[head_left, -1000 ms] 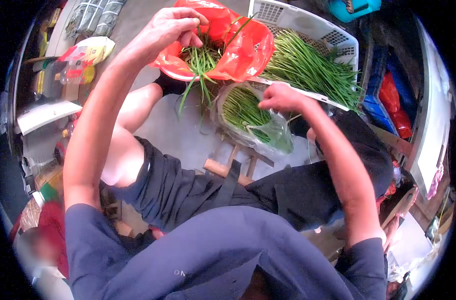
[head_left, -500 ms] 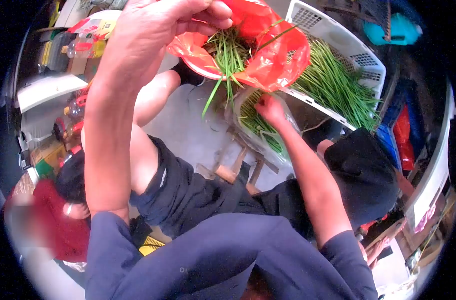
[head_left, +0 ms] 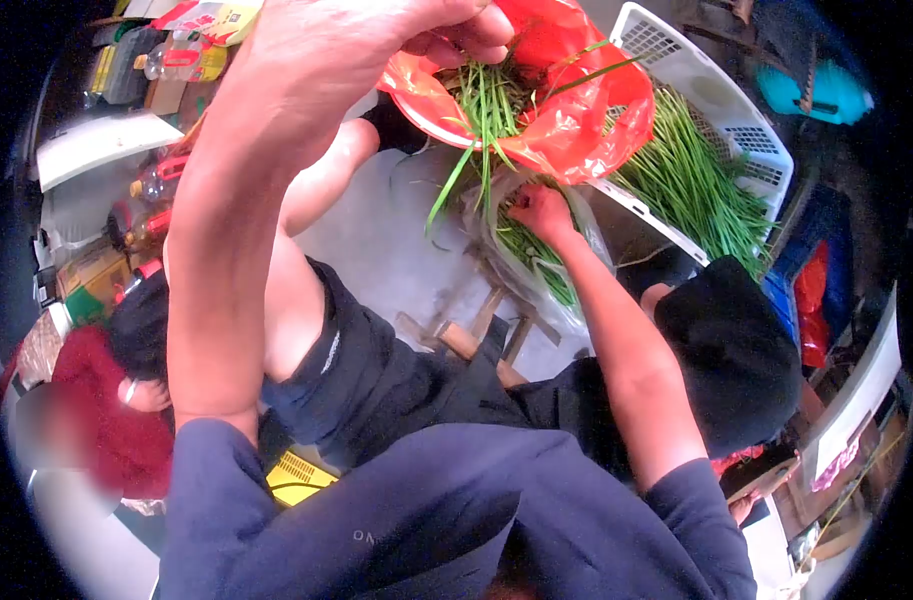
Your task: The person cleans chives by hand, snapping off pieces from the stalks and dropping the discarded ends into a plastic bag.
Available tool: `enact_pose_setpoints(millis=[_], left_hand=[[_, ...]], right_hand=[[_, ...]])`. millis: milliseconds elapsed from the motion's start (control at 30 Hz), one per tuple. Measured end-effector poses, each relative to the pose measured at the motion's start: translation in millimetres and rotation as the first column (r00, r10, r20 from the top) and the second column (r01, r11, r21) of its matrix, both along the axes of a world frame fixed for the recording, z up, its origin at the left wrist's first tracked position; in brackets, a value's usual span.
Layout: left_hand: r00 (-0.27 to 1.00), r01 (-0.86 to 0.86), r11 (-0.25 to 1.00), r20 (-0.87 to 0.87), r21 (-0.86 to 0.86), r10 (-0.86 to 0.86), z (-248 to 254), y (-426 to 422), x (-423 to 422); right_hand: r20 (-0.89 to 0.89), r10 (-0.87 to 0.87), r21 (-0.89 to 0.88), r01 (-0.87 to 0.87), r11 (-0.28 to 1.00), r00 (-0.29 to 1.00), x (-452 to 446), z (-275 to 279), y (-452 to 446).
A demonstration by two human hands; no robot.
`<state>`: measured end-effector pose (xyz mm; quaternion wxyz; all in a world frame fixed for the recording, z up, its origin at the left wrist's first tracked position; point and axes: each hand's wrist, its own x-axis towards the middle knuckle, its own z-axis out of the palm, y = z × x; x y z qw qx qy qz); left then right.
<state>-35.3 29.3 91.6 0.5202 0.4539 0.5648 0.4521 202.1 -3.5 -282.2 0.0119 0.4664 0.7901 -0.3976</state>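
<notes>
My left hand (head_left: 426, 30) is raised at the top of the view with its fingers curled together, over the near left rim of a red plastic bag (head_left: 576, 140). What its fingertips hold is hidden. Loose green leaves and stalk ends (head_left: 491, 110) lie in the bag and hang over its rim. Lower down, my right hand (head_left: 543, 212) reaches into a clear plastic bag (head_left: 574, 318) of long thin green stalks (head_left: 526, 245), like garlic scapes. Its fingers are bent closed on the stalks, with the tips partly hidden.
A white perforated plastic basket (head_left: 701, 75) holds many more green stalks (head_left: 701, 190) at upper right. Below the clear bag stands a wooden stool frame (head_left: 466, 335). Bottles (head_left: 161, 180) line the left side. A person in a dark red top (head_left: 116, 400) is at lower left.
The whole view has shifted, so the bags and basket appear slightly right and lower. Both hands keep nearly the same places over the two bags. My right fingers have curled a little more.
</notes>
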Motion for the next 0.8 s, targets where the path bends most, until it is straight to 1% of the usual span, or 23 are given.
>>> enact_pose_setpoints(millis=[67, 100, 167, 200, 233, 300, 333, 367, 433, 467, 500, 567, 600, 633, 667, 700, 733, 767, 800], left_hand=[[1.0, -0.025, 1.0, 0.015, -0.012, 0.025, -6, -1, 0], [1.0, -0.022, 1.0, 0.021, 0.001, 0.022, -5, -2, 2], [0.992, -0.009, 0.998, 0.122, -0.065, 0.017, 0, -4, 7], [0.989, -0.022, 0.995, 0.146, -0.096, 0.036, -2, -6, 9], [0.988, -0.013, 0.997, 0.151, -0.081, 0.025, -5, -6, 9], [0.993, 0.056, 0.997, 0.104, -0.055, -0.05, -15, -6, 9], [0.992, 0.113, 0.993, -0.056, 0.033, -0.111, -19, -7, 9], [0.992, 0.123, 0.992, -0.038, 0.011, -0.122, -21, -9, 10], [0.987, 0.161, 0.987, 0.027, -0.007, -0.161, -40, -8, 9], [0.99, 0.143, 0.989, 0.016, -0.034, -0.142, -49, -10, 14], [0.982, 0.186, 0.98, 0.031, -0.064, -0.185, -51, -15, 19], [0.963, 0.266, 0.957, -0.011, -0.114, -0.269, -59, -25, 32], [0.952, 0.303, 0.941, 0.001, -0.153, -0.307, -66, -30, 38], [0.939, 0.34, 0.921, 0.013, -0.193, -0.344, -75, -34, 44], [0.93, 0.369, 0.904, 0.092, -0.215, -0.357, -84, -39, 50], [0.911, 0.412, 0.897, 0.035, -0.162, -0.412, -96, -42, 55], [0.903, 0.426, 0.892, 0.138, -0.151, -0.408, -97, -46, 61], [0.885, 0.439, 0.887, 0.24, -0.141, -0.4, -99, -50, 67], [0.883, 0.45, 0.873, 0.238, -0.187, -0.404, -95, -53, 69]], right_hand=[[0.018, 0.067, -0.099, -0.065, 0.993, 0.998, 10, 15, 5], [0.024, 0.064, -0.086, -0.062, 0.994, 0.998, 14, 25, 7], [0.01, 0.03, -0.158, -0.028, 0.987, 1.0, 23, 46, 11], [-0.01, 0.045, -0.131, -0.046, 0.99, 0.999, 27, 58, 13], [-0.005, 0.037, -0.116, -0.037, 0.993, 0.999, 30, 72, 16], [-0.091, -0.022, -0.3, -0.006, 0.954, 0.996, 37, 98, 21], [-0.196, -0.062, -0.327, -0.005, 0.945, 0.979, 39, 113, 21], [-0.193, -0.067, -0.312, 0.004, 0.95, 0.979, 41, 128, 23], [-0.281, -0.255, -0.536, 0.07, 0.841, 0.925, 38, 185, 22], [-0.306, -0.276, -0.516, 0.085, 0.853, 0.911, 37, 207, 23], [-0.329, -0.33, -0.562, 0.097, 0.822, 0.885, 40, 219, 24], [-0.423, -0.374, -0.579, 0.07, 0.812, 0.825, 42, 250, 28], [-0.424, -0.476, -0.645, 0.111, 0.756, 0.771, 40, 265, 27], [-0.45, -0.517, -0.659, 0.12, 0.742, 0.729, 40, 272, 29], [-0.476, -0.551, -0.666, 0.128, 0.735, 0.686, 40, 275, 30], [-0.5, -0.583, -0.675, 0.134, 0.726, 0.641, 38, 278, 32], [-0.504, -0.581, -0.673, 0.131, 0.728, 0.639, 36, 282, 33], [-0.523, -0.601, -0.684, 0.124, 0.719, 0.604, 33, 287, 33], [-0.54, -0.621, -0.695, 0.115, 0.709, 0.568, 31, 289, 33]])
